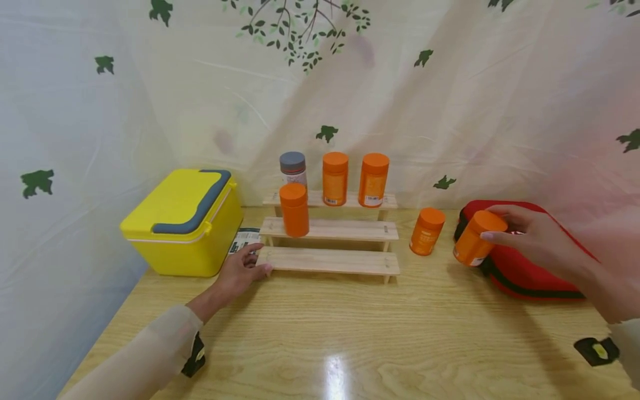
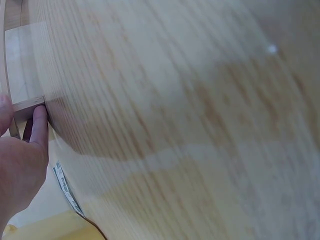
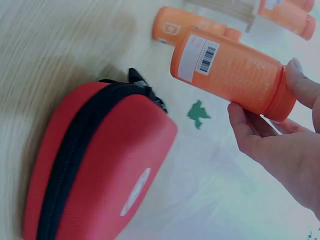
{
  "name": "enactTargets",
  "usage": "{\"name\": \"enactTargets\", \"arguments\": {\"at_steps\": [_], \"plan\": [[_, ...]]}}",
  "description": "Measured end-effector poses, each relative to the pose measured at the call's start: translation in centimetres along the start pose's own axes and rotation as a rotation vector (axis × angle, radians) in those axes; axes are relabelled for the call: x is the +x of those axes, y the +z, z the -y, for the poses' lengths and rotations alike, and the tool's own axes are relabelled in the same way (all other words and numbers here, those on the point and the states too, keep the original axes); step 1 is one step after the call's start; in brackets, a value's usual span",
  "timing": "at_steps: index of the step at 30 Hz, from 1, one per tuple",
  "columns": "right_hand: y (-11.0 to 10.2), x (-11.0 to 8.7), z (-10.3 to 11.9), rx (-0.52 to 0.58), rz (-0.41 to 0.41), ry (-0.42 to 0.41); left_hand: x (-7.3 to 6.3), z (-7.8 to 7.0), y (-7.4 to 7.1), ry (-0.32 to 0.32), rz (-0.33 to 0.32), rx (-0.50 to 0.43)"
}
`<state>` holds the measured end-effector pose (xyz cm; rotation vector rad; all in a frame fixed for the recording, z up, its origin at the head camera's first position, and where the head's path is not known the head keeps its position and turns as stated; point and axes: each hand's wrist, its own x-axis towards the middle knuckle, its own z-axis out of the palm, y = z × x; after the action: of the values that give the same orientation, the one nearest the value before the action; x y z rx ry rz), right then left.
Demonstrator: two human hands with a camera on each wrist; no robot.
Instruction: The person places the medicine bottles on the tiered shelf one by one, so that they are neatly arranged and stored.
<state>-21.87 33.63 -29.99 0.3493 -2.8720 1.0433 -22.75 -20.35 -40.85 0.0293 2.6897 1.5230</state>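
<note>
The right hand [image 1: 535, 239] grasps a tilted orange plastic bottle [image 1: 477, 238] in its fingers above the surface, the left hand's [image 1: 240, 272] fingers brace the stepped wooden rack [image 1: 330, 261]; shelving it upright likely follows.

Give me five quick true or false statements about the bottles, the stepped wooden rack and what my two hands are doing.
1. The right hand holds an orange bottle by its cap end. True.
2. The left hand grips a grey-capped bottle. False: it rests at the wooden rack's lowest step.
3. The grey-capped bottle stands on the top step. True.
4. The yellow box is open. False: its lid is closed.
5. The red pouch sits on the rack. False: it lies on the table.
</note>
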Motion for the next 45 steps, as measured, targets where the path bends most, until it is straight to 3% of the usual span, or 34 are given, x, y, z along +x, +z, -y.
{"name": "enactTargets", "arguments": {"at_steps": [12,20,37,45], "plan": [[1.3,-0.1,4.4,0.011,0.032,-0.042,0.0,0.0,-0.1,0.01,0.005,0.006],[2.9,1.2,6.5,0.104,0.113,-0.095,0.0,0.1,0.1,0.012,0.007,-0.016],[4.6,4.2,10.3,0.139,0.201,-0.154,0.0,-0.1,0.0,-0.01,-0.004,0.014],[6.4,6.2,12.0,0.181,0.184,-0.181,-0.1,-0.1,-0.1,-0.016,-0.011,0.024]]}}
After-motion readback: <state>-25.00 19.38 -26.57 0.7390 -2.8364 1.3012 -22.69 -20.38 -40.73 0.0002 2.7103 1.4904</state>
